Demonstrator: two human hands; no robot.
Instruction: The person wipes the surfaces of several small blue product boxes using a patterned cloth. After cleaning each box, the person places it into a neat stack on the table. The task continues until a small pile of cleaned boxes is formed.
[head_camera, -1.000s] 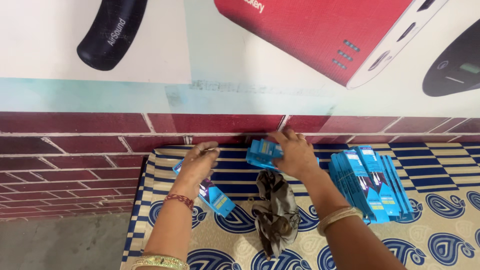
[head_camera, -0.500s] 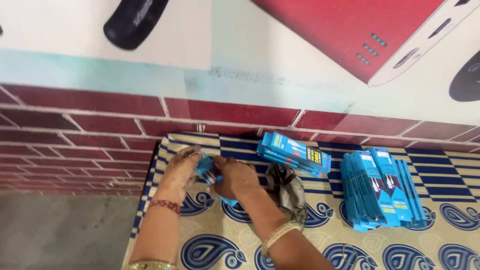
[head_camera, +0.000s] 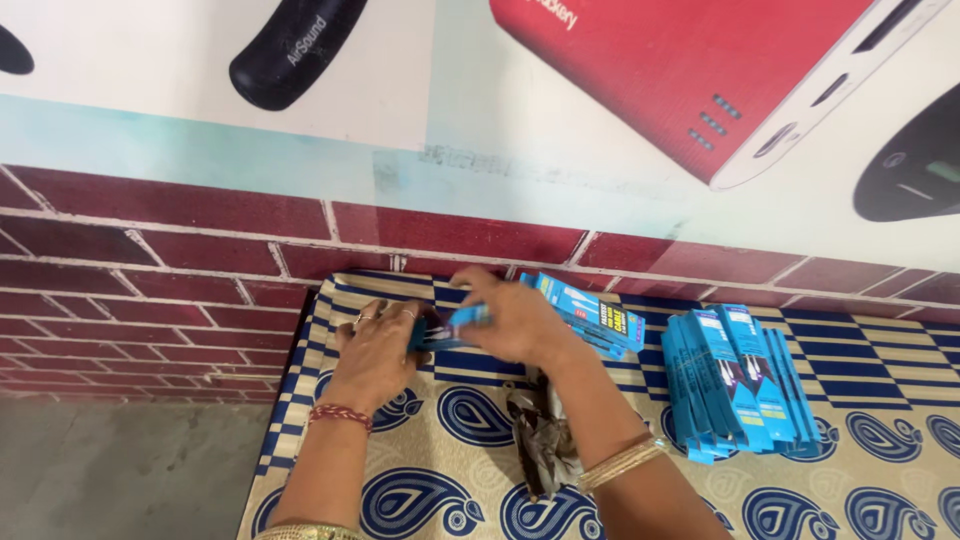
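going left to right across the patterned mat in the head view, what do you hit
left hand → small blue box held in both hands → right hand → slanted stack of blue boxes by the wall → upright row of blue boxes

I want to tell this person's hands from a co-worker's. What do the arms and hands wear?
Both forearms are bare, no sleeves. The left hand has rings on its fingers, a red braided thread at the wrist and a gold bangle near the elbow. The right hand shows no ring; its forearm carries thin gold bangles.
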